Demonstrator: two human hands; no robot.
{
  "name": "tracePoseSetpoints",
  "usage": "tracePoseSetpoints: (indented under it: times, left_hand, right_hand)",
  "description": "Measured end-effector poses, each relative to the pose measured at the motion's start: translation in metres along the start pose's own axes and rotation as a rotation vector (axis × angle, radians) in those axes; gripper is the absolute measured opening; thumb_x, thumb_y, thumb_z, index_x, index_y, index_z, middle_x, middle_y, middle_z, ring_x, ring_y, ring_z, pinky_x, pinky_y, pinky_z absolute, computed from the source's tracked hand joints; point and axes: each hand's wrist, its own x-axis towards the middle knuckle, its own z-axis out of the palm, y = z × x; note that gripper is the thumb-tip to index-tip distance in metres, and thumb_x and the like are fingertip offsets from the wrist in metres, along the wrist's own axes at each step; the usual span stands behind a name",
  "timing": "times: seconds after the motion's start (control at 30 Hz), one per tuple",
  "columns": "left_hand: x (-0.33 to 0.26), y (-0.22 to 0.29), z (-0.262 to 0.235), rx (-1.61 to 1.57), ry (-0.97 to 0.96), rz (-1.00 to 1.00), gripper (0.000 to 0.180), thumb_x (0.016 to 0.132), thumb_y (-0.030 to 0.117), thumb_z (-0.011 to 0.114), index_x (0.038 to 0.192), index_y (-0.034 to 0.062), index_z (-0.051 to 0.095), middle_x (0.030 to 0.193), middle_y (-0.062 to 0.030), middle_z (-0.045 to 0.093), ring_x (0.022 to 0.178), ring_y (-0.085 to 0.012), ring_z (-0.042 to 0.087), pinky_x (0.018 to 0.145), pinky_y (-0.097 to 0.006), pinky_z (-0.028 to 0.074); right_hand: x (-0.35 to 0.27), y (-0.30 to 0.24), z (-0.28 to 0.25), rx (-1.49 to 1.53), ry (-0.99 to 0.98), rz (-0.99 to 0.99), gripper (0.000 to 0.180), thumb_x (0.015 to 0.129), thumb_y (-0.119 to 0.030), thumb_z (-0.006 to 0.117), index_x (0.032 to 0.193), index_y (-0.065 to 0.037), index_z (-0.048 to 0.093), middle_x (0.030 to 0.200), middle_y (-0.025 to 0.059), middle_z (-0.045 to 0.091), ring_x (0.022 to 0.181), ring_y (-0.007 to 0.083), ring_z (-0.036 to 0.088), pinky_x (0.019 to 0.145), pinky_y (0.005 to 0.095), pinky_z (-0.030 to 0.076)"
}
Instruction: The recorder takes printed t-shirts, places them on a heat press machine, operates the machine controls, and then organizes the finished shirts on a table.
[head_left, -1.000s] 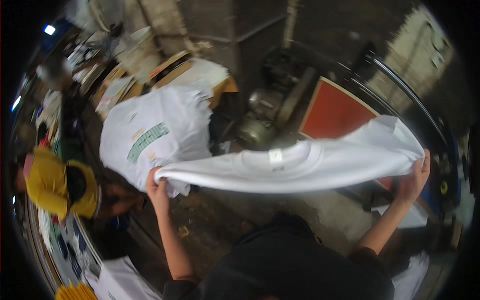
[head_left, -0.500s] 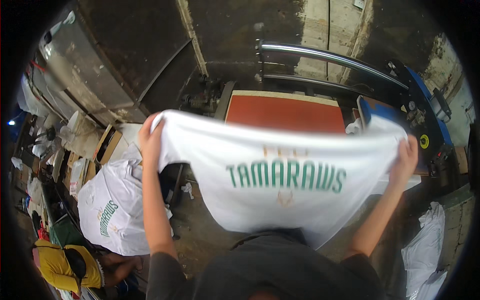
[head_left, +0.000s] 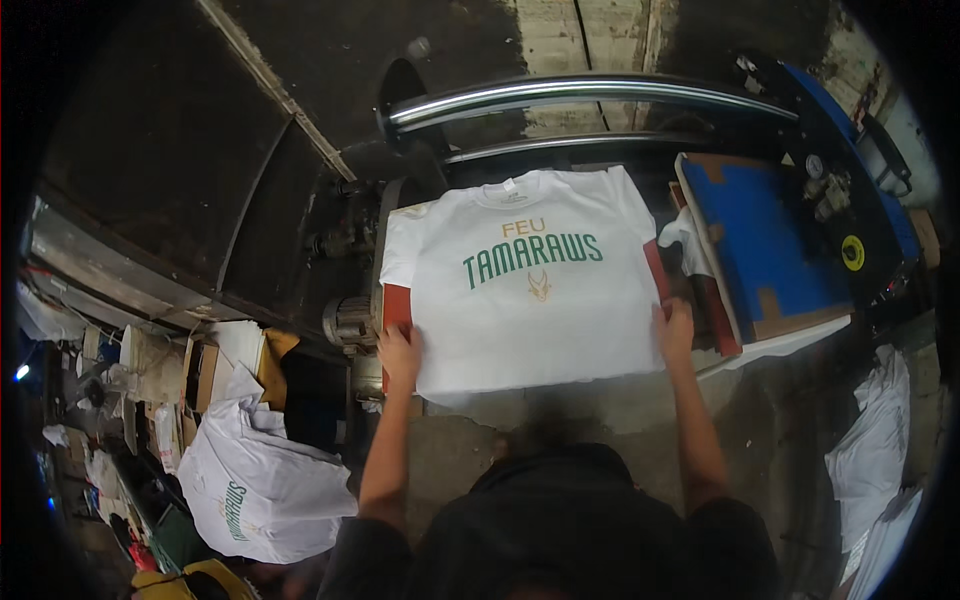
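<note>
A white T-shirt (head_left: pixel 520 340) with a green and orange chest print lies spread face up, its collar away from me. Under it is the red pad (head_left: pixel 397 305) of a press, showing beside both sleeves. My left hand (head_left: pixel 400 357) is closed on the shirt's left side edge, low near the hem. Level with the lower right side, my right hand (head_left: pixel 675 330) pinches the opposite edge. The hem hangs slightly over the pad's near side.
Shiny metal rails (head_left: pixel 590 92) run behind the pad. At right stand a blue board (head_left: pixel 765 250) and a machine with a gauge (head_left: pixel 814 166). A pile of white printed shirts (head_left: pixel 265 485) is at lower left, more white cloth (head_left: pixel 872 440) at right. A motor (head_left: pixel 350 325) sits left of the pad.
The T-shirt has gone from being held up stretched in the air to lying flat over the red pad. Both hands moved from its upper corners to its lower side edges.
</note>
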Motion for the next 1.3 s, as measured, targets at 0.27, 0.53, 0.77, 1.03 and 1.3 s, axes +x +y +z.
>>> tracePoseSetpoints:
  times: [0.27,0.53,0.77,1.03,1.3]
  left_hand:
    - [-0.052,-0.001,-0.003,-0.490,0.016,-0.092,0.025,0.084,0.020,0.054,0.094,-0.0022,0.048,0.080,-0.0236,0.056,0.076,-0.0412,0.055,0.066,-0.047,0.042]
    - [-0.085,-0.022,-0.016,-0.469,0.149,0.004,0.019,0.087,0.014,0.050,0.093,-0.0021,0.043,0.085,-0.0227,0.057,0.077,-0.0407,0.056,0.067,-0.044,0.042]
    - [-0.096,-0.031,-0.021,-0.427,0.091,-0.037,0.024,0.085,0.008,0.050,0.108,0.0012,0.047,0.097,-0.0230,0.058,0.086,-0.0383,0.058,0.073,-0.040,0.045]
    - [-0.082,0.012,-0.032,-0.258,0.089,0.286,0.044,0.079,0.012,0.054,0.121,0.0052,0.043,0.123,-0.0166,0.045,0.114,-0.0349,0.042,0.092,-0.044,0.032]
    - [-0.085,0.044,0.005,0.040,-0.170,0.342,0.051,0.089,0.029,0.044,0.137,0.0187,0.028,0.145,-0.0076,0.020,0.132,-0.0290,0.019,0.103,-0.054,0.013]
  right_hand:
    - [-0.055,-0.010,0.002,-0.019,0.184,0.047,0.016,0.084,-0.013,0.054,0.088,0.000,0.047,0.079,0.0217,0.056,0.072,0.0411,0.055,0.063,0.0447,0.043]
    - [-0.109,-0.006,-0.003,-0.062,0.172,0.134,0.018,0.089,-0.019,0.047,0.096,-0.003,0.042,0.077,0.0249,0.059,0.071,0.0440,0.056,0.059,0.0475,0.043]
    - [-0.138,0.009,-0.008,-0.124,0.137,0.189,0.018,0.088,-0.016,0.050,0.101,-0.005,0.044,0.077,0.0214,0.059,0.068,0.0406,0.057,0.058,0.0468,0.043]
    - [-0.052,0.073,-0.190,-0.340,0.780,-0.081,0.034,0.073,0.006,0.049,0.106,0.002,0.049,0.102,0.0184,0.050,0.098,0.0340,0.050,0.086,0.0379,0.039]
    - [0.068,0.198,-0.344,-1.007,0.407,0.315,0.060,0.070,-0.012,0.060,0.127,-0.016,0.040,0.137,-0.0035,0.035,0.129,0.0243,0.027,0.092,0.0573,0.031]
